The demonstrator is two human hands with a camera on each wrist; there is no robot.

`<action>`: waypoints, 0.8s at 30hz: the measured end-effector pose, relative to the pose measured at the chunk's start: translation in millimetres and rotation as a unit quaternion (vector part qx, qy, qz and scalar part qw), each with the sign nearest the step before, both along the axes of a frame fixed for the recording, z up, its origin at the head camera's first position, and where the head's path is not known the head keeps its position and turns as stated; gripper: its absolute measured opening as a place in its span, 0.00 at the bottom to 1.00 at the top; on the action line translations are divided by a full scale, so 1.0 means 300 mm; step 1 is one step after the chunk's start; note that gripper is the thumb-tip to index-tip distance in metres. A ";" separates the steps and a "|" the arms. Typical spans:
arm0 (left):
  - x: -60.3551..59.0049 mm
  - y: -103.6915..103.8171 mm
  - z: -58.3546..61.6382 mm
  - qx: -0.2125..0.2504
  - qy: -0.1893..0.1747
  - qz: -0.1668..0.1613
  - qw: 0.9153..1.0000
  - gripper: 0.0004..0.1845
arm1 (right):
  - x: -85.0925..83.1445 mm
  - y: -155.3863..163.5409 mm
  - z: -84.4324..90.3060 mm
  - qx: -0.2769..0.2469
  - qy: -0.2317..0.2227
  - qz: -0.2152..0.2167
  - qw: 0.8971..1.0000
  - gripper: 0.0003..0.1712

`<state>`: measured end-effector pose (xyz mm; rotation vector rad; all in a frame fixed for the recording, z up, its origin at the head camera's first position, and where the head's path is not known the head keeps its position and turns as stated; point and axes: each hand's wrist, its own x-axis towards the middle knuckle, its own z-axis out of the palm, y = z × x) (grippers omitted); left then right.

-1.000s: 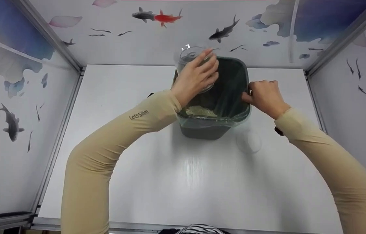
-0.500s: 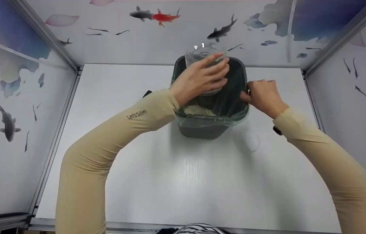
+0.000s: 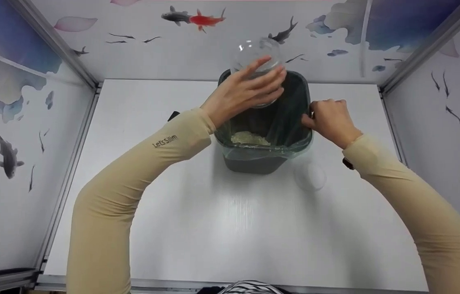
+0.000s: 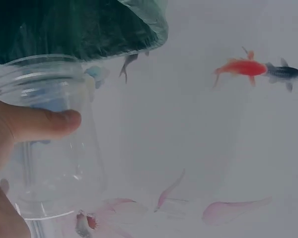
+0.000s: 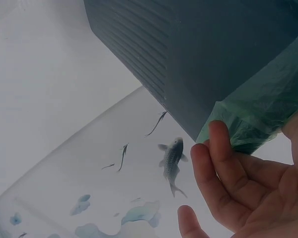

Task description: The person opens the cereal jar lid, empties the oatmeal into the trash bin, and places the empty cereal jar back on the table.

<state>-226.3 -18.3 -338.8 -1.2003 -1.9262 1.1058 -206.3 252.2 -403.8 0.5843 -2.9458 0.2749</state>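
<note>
My left hand [image 3: 248, 87] grips a clear plastic jar [image 3: 254, 51] turned bottom up over the far left part of a dark trash bin [image 3: 254, 165]. In the left wrist view the thumb lies across the jar [image 4: 59, 163], whose threaded mouth sits right at the bin's lined rim. No contents show inside the jar. A pale yellowish clump [image 3: 250, 139] lies in the bin. My right hand [image 3: 332, 120] holds the bin's right rim, thumb over the edge, fingers outside against the green bag liner [image 5: 253, 116].
A clear round lid [image 3: 310, 176] lies on the white table [image 3: 238, 237], just right of the bin's front. Behind the left forearm a small black object [image 3: 174, 116] peeks out. Printed panels [image 3: 132, 57] wall in the back and both sides.
My left hand and the jar first shifted right over the bin, then rose slightly away from me, with more of the jar's base showing. My right hand stays on the rim.
</note>
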 end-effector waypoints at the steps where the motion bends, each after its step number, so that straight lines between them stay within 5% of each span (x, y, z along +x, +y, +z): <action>1: 0.000 -0.004 0.001 0.002 0.002 0.005 1.000 0.51 | 0.000 -0.002 0.000 -0.001 -0.001 0.001 1.000 0.19; 6: 0.005 -0.016 -0.001 0.005 -0.032 0.030 0.999 0.50 | -0.001 -0.004 -0.004 -0.007 0.003 0.001 1.000 0.19; 9: -0.001 -0.028 -0.009 0.081 -0.086 0.039 0.992 0.45 | -0.001 -0.006 -0.009 -0.008 0.003 -0.003 1.000 0.18; 13: -0.015 -0.052 -0.016 0.190 -0.178 0.048 0.964 0.40 | 0.002 -0.008 -0.014 -0.009 0.002 -0.015 1.000 0.18; 24: -0.044 -0.154 0.026 0.245 -0.348 0.100 0.900 0.49 | 0.005 -0.009 -0.010 -0.008 -0.005 -0.040 0.999 0.18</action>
